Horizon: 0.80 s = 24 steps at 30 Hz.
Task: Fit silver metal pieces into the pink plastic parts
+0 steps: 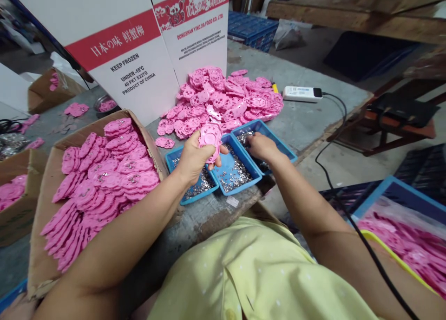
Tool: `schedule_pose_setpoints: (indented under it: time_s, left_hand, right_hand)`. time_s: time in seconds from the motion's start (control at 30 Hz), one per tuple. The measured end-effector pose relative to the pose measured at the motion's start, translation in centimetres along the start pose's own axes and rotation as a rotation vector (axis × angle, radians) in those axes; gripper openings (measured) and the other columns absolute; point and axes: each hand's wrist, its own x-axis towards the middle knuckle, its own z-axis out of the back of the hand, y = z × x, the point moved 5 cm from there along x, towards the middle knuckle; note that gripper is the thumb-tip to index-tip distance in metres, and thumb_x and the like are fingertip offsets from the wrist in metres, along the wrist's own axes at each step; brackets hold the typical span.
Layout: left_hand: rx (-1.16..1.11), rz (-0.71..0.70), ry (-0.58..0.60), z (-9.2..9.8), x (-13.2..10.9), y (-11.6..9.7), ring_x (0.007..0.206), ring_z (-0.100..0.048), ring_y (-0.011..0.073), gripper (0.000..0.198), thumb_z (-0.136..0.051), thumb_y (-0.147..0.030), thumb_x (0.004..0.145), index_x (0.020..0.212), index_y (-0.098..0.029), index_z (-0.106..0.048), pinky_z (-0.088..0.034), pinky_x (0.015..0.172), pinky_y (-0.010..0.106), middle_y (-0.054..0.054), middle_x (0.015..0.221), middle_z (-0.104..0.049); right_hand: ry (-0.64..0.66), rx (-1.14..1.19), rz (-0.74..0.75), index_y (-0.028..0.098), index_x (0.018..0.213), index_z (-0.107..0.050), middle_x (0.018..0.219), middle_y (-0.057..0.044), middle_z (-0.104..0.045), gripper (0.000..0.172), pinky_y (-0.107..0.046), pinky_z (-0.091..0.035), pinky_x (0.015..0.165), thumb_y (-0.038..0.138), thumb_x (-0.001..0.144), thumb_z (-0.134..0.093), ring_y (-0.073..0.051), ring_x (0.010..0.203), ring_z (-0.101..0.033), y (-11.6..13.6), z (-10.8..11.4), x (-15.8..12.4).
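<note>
My left hand [193, 158] is closed round a pink plastic plate [210, 138], held above the left blue tray [174, 158] and the middle blue tray [249, 164]. Both trays hold small shiny metal pieces [234, 173]. My right hand [260, 146] reaches into the right blue tray [278, 143], fingers curled down among the metal bits there; what they pinch is hidden. Just behind the trays lies a loose heap of pink plates [225, 101] on the grey table [299, 120].
A cardboard box [43, 264] at left holds stacked pink plates [101, 176]. A white "KEEP FROZEN" carton [135, 55] stands behind. A white power strip [301, 93] with black cable [334, 171] lies at right. A bin of pink parts [411, 241] sits low right.
</note>
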Motion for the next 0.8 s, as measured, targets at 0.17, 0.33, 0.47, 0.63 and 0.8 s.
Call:
schedule_pose_setpoints:
  time_s: [0.17,0.33,0.47,0.63,0.8]
  left_hand:
    - [-0.07,0.074,-0.022,0.4,0.3,0.5,0.056,-0.064,0.0132,0.035,-0.065,-0.018,0.075,0.108,-0.018,-0.054,-0.042,0.049,0.026,0.007,0.087,-0.077]
    - [-0.157,0.099,-0.051,0.6,0.4,0.6,0.054,-0.066,0.0137,0.019,-0.061,-0.029,0.091,0.105,-0.019,-0.053,-0.046,0.049,0.025,0.005,0.082,-0.075]
    - [-0.179,0.101,-0.039,0.6,0.5,0.8,0.054,-0.066,0.014,0.021,-0.057,-0.038,0.098,0.106,-0.018,-0.054,-0.047,0.048,0.024,0.005,0.079,-0.075]
    - [-0.194,0.096,-0.037,0.7,0.5,0.9,0.055,-0.067,0.0137,0.029,-0.059,-0.045,0.099,0.105,-0.018,-0.056,-0.047,0.048,0.024,0.007,0.082,-0.076]
    - [-0.195,0.102,-0.049,0.7,0.5,1.0,0.054,-0.067,0.0128,0.034,-0.063,-0.05,0.098,0.106,-0.018,-0.058,-0.047,0.048,0.024,0.006,0.082,-0.076]
  right_hand:
    - [-0.01,0.03,-0.006,0.015,0.11,-0.081,0.125,-0.02,-0.075,0.026,-0.035,-0.051,0.081,0.019,0.093,-0.06,-0.032,0.109,-0.072,0.0,-0.7,0.2]
    - [-0.075,0.151,-0.12,0.016,0.117,-0.079,0.121,-0.018,-0.079,0.032,-0.034,-0.05,0.085,0.015,0.093,-0.057,-0.031,0.109,-0.073,-1.1,-0.3,0.3]
    - [-0.144,0.249,-0.125,0.015,0.123,-0.078,0.124,-0.018,-0.079,0.038,-0.034,-0.05,0.091,0.011,0.092,-0.055,-0.031,0.113,-0.073,-1.4,-0.1,0.5]
    - [-0.194,0.342,-0.1,0.016,0.12,-0.08,0.122,-0.015,-0.08,0.038,-0.034,-0.051,0.095,0.011,0.092,-0.054,-0.029,0.111,-0.074,-1.6,0.0,0.6]
    - [-0.289,0.479,-0.113,0.017,0.099,-0.079,0.105,-0.011,-0.082,0.023,-0.035,-0.053,0.092,0.014,0.081,-0.063,-0.027,0.097,-0.074,-2.3,0.2,0.6]
